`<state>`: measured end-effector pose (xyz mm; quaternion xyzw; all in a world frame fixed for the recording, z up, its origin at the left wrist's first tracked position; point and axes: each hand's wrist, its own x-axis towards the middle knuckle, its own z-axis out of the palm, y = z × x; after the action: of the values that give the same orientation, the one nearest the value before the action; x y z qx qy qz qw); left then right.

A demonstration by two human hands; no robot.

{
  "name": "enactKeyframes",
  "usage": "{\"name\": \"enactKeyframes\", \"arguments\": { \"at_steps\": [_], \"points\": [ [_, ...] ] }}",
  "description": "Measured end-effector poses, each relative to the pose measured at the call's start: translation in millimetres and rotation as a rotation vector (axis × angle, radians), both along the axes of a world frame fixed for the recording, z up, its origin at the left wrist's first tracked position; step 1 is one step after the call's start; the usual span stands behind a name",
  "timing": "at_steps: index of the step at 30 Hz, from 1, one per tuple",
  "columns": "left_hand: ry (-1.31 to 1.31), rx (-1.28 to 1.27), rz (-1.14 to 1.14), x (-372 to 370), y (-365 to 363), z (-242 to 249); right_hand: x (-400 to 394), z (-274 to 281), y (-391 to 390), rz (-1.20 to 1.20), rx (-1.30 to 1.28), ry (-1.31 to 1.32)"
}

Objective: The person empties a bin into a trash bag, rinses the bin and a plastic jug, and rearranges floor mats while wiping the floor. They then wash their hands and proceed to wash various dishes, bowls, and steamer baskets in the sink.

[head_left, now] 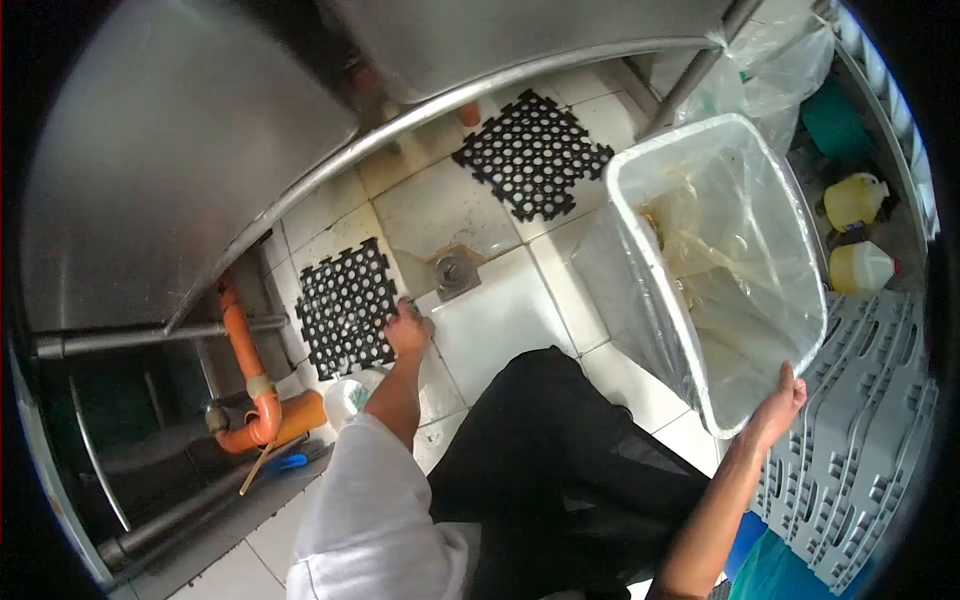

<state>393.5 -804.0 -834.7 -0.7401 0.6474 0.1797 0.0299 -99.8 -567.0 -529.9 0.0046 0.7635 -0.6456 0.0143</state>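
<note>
My left hand [408,330] is low over the tiled floor, its fingers closed on the right edge of a black rubber floor mat [347,305] with round holes and jigsaw edges. My right hand [778,408] grips the near corner of the rim of a waste bin [660,270], with the thumb over the top. A clear plastic bag [735,255] lines the bin, and wet brownish residue shows inside it. Another mat [533,153] of the same kind lies farther off, beside the bin. Between the mats is a floor drain [457,273] with dirty tile around it.
A steel sink unit [190,150] and its pipe rail overhang the floor on the left. Orange drain pipes [262,415] stand beneath it. Grey plastic crates [850,440] and yellow jugs [855,202] are at the right. A white container [347,398] stands near my left forearm.
</note>
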Motion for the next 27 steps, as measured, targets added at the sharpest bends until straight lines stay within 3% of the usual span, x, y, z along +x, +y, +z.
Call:
{"name": "enactKeyframes", "arguments": {
  "at_steps": [2, 4, 7, 10, 12, 16, 19, 24, 27],
  "points": [
    [-0.037, -0.169, 0.129, -12, 1, 1, -6, -4, 7, -0.012, 0.125, 0.102],
    [-0.164, -0.267, 0.258, -7, -3, -6, -9, -1, 7, -0.005, 0.092, 0.07],
    [-0.313, -0.032, 0.446, 17, -25, -15, 12, 11, -11, -0.008, -0.046, -0.046],
    [-0.319, 0.191, 0.34, 15, -38, 15, 14, 16, -11, -0.05, 0.015, -0.064],
    [-0.34, 0.08, 0.296, 20, -26, -5, 11, 11, -4, -0.027, -0.003, -0.043],
    [-0.24, 0.037, 0.469, 19, -29, -4, 11, 14, -11, -0.048, 0.025, -0.037],
    [-0.17, 0.178, 0.61, 8, -46, 18, 15, 15, -12, -0.039, -0.006, -0.052],
    [-0.125, 0.2, 0.326, -17, -29, -1, 18, 23, -18, -0.058, 0.027, -0.074],
    [-0.113, 0.067, 0.125, -52, -5, 2, 20, 26, -20, -0.047, 0.012, -0.103]
  ]
}}
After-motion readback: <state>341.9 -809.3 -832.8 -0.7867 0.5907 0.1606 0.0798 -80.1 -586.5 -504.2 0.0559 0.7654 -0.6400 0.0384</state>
